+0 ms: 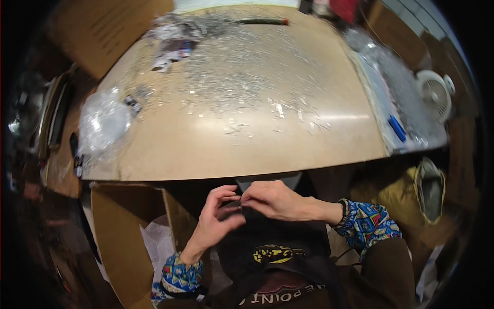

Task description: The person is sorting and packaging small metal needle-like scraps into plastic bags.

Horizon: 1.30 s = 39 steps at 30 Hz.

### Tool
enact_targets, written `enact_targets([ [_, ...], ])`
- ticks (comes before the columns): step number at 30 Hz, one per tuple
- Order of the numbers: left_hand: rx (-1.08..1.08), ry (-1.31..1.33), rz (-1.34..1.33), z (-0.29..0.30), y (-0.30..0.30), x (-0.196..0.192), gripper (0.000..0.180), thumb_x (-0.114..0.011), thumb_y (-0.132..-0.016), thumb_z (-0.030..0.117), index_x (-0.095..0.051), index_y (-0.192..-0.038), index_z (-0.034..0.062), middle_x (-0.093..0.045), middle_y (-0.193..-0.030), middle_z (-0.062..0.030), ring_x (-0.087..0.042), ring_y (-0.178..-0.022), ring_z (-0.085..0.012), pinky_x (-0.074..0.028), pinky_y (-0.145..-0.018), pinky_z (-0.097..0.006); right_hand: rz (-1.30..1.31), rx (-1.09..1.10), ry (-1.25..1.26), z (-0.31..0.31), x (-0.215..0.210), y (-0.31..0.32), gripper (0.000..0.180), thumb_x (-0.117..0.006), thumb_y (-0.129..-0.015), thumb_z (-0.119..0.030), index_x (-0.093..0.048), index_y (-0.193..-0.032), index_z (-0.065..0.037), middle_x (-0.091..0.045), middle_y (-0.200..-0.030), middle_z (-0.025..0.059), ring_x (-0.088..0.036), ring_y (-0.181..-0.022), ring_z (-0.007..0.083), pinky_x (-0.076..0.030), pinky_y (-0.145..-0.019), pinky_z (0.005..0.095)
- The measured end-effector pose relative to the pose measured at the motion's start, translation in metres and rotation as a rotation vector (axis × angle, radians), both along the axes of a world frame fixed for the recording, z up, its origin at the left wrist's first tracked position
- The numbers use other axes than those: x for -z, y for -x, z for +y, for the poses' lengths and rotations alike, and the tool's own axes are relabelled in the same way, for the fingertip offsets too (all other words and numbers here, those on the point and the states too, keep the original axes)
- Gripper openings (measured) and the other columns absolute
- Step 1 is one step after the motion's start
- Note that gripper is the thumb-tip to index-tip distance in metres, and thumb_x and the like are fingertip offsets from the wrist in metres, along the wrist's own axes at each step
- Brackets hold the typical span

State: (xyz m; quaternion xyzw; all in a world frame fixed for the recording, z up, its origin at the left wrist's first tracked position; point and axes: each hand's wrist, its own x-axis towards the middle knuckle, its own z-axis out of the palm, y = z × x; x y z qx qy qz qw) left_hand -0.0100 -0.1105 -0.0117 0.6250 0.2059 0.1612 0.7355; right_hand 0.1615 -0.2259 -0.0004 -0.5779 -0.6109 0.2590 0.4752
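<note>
Both of my hands are held together over my lap, just in front of the table edge. My right hand (275, 200) has its thumb and fingertips pinched together. A tiny shiny bit shows at those fingertips, too small to name. My left hand (218, 215) is beside it with curved fingers and the thumb standing apart. Its fingertips come close to the right hand's pinch; whether they touch is unclear. On the table (175, 149) lies a wide scatter of small, thin silvery pieces (226, 67), densest toward the far middle.
Crumpled clear plastic bags (105, 123) lie at the table's left. More plastic wrap (396, 82), a blue tool (397, 128) and a white fan (435, 92) are at the right. An open cardboard box (123, 226) stands below left; a yellow sack (396, 195) is below right.
</note>
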Motion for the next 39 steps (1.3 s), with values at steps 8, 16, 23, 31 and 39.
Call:
enact_targets([
  [8,0.109,0.216,0.255,-0.036,0.009,0.012,0.014,-0.058,-0.095,0.010,-0.059,-0.099,-0.0035,-0.065,-0.069,-0.0082,-0.061,-0.053,-0.0106,-0.049,-0.047,-0.021,0.513,-0.038,0.470,-0.050,0.007,0.001,0.017,-0.064,-0.090,-0.016,-0.063,-0.100,-0.002,-0.066,-0.079,0.0057,-0.063,-0.070,0.0114,-0.049,-0.060,0.0257],
  [16,0.536,0.098,0.507,-0.035,0.029,0.028,0.014,-0.066,-0.089,0.012,-0.061,-0.080,0.0030,-0.056,-0.060,0.0007,-0.053,-0.049,-0.0037,-0.040,-0.044,-0.019,0.475,-0.207,0.666,-0.087,0.028,-0.008,0.019,-0.068,-0.087,-0.020,-0.065,-0.087,-0.002,-0.058,-0.063,0.0029,-0.054,-0.060,0.0076,-0.041,-0.055,0.0254],
  [23,0.227,-0.696,0.214,-0.043,0.023,0.086,0.007,-0.064,-0.082,0.004,-0.063,-0.087,-0.0004,-0.064,-0.087,-0.0149,-0.063,-0.081,-0.0338,-0.051,-0.069,-0.038,-0.307,-0.119,0.495,-0.117,0.093,-0.011,0.016,-0.066,-0.085,-0.020,-0.066,-0.086,-0.004,-0.062,-0.078,0.0122,-0.062,-0.072,0.0299,-0.050,-0.063,0.0396],
  [31,0.560,-0.658,0.068,-0.048,0.020,0.042,0.011,-0.067,-0.080,0.003,-0.066,-0.090,-0.0014,-0.067,-0.086,-0.0136,-0.065,-0.081,-0.0309,-0.053,-0.071,-0.036,-0.244,-0.187,-0.028,-0.084,0.067,0.020,0.046,-0.064,-0.088,-0.025,-0.051,-0.127,-0.004,-0.060,-0.100,0.0098,-0.060,-0.092,0.0263,-0.048,-0.079,0.0352],
  [39,0.601,-0.719,0.057,-0.048,0.023,0.053,0.010,-0.067,-0.082,0.006,-0.064,-0.090,0.0000,-0.066,-0.090,-0.0102,-0.064,-0.083,-0.0276,-0.052,-0.073,-0.036,0.204,-0.286,0.409,-0.109,0.073,0.010,0.015,-0.065,-0.087,-0.014,-0.067,-0.096,-0.002,-0.065,-0.083,0.0128,-0.064,-0.077,0.0280,-0.051,-0.069,0.0367],
])
